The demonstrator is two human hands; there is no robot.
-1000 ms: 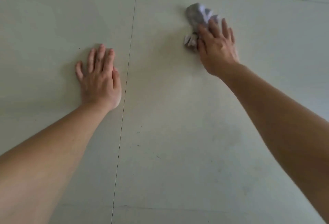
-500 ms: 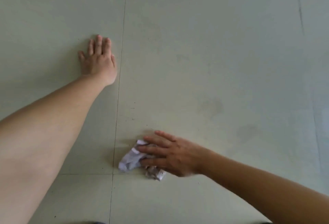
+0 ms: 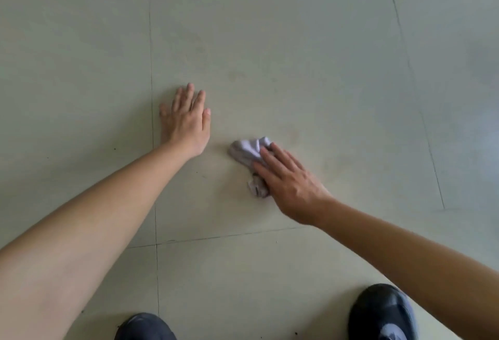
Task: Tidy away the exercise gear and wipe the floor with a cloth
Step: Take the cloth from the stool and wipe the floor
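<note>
1. The left hand [image 3: 186, 121] is lying flat on the pale tiled floor [image 3: 324, 56], palm down. Its fingers are straight, close together and pointing toward 12 o'clock, and it is holding nothing.
2. The right hand [image 3: 289, 183] is pressing down on the cloth [image 3: 249, 154]. Its fingers are straight, slightly spread and pointing toward 10 o'clock, lying over the cloth rather than curling round it.
3. The cloth, a crumpled pale lilac-white wad, is sitting on the floor under the right hand's fingers. One bunch is showing past the fingertips at 10 o'clock, and a smaller twisted end is sticking out from the thumb side at about 8 o'clock.
4. Seen from the left hand, the cloth is lying near at about 4 o'clock, apart from it, with bare tile showing between them.
5. Both hands and the cloth are resting on the same large tile. A grout line [image 3: 152, 96] is running from 12 to 6 o'clock just beside the left hand's little-finger side.
6. Two dark shoes are showing at the bottom edge of the view: the left shoe [image 3: 144, 327] at about 7 o'clock and the right shoe [image 3: 383, 312] at about 5 o'clock.
</note>
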